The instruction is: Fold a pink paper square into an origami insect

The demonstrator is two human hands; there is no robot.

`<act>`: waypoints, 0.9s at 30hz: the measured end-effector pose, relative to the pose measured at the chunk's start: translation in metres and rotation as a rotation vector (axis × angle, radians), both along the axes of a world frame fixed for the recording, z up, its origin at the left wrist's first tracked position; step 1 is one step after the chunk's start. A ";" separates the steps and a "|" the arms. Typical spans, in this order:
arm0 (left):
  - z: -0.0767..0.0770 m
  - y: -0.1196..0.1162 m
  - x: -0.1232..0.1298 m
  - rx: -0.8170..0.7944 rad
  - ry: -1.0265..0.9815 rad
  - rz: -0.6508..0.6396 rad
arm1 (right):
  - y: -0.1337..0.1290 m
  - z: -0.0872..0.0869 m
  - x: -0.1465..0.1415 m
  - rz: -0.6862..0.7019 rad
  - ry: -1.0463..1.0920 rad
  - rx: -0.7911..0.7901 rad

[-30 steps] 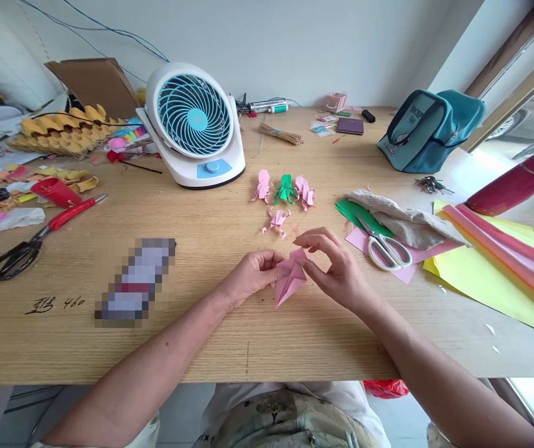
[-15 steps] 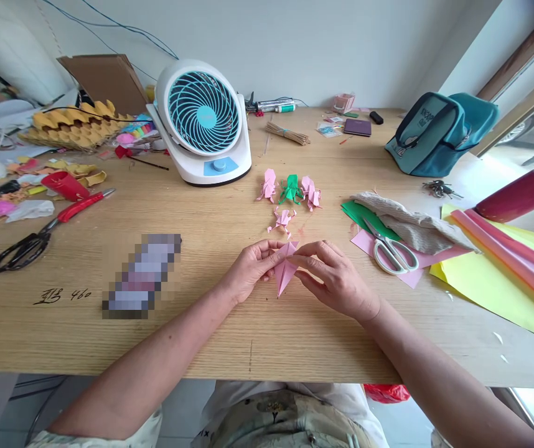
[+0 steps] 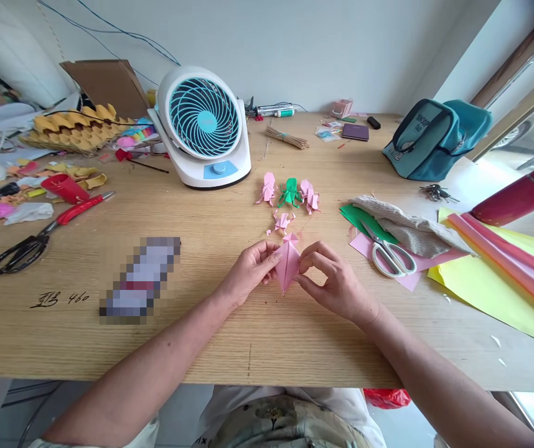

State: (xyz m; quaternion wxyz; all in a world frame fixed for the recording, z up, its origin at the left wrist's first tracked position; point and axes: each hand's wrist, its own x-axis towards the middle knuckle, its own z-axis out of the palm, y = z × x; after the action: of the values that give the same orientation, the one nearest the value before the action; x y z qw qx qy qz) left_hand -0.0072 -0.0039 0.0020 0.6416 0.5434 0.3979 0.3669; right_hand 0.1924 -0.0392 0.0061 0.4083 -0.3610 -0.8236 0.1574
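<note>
A: Holding anything there?

B: Yep, holding one pink folded paper [image 3: 287, 269] near the front of the tabletop [image 3: 211, 230], roughly in the middle.

A: Using both hands or just one?

B: Using both. Pinching the left edge with the fingers of the left hand [image 3: 249, 269], with the thumb laid over the front face. Pinching the right edge with the fingers of the right hand [image 3: 337, 283], closed down narrow.

A: Folded into what shape?

B: Folded kind of like a kite, creased down the middle, with a sharp tip pointing back toward the person. Can't tell whether touching the wood or just above it.

A: Seeing other folded bits nearby?

B: Yep, seeing a small pink figure [image 3: 282, 222] just past the paper, splayed out on thin legs. Then seeing a row of three: a green figure [image 3: 290, 193] between a left pink figure [image 3: 268, 188] and a right pink figure [image 3: 310, 196].

A: And off to the sides?

B: On the right, seeing white-handled scissors [image 3: 393, 258] lying over a pink sheet [image 3: 409, 281], beside a crumpled grey cloth [image 3: 407, 224]. On the left, spotting a pixelated rectangle [image 3: 140, 280] and, farther back, a white fan [image 3: 205, 121].
</note>
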 end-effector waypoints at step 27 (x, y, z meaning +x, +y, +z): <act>-0.001 -0.004 0.005 0.087 -0.053 -0.060 | 0.002 0.000 -0.002 -0.081 0.076 0.028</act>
State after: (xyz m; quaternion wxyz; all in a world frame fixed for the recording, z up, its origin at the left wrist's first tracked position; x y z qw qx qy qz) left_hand -0.0023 -0.0082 0.0012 0.6386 0.5726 0.3478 0.3786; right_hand 0.1903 -0.0371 0.0063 0.4502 -0.3822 -0.7943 0.1429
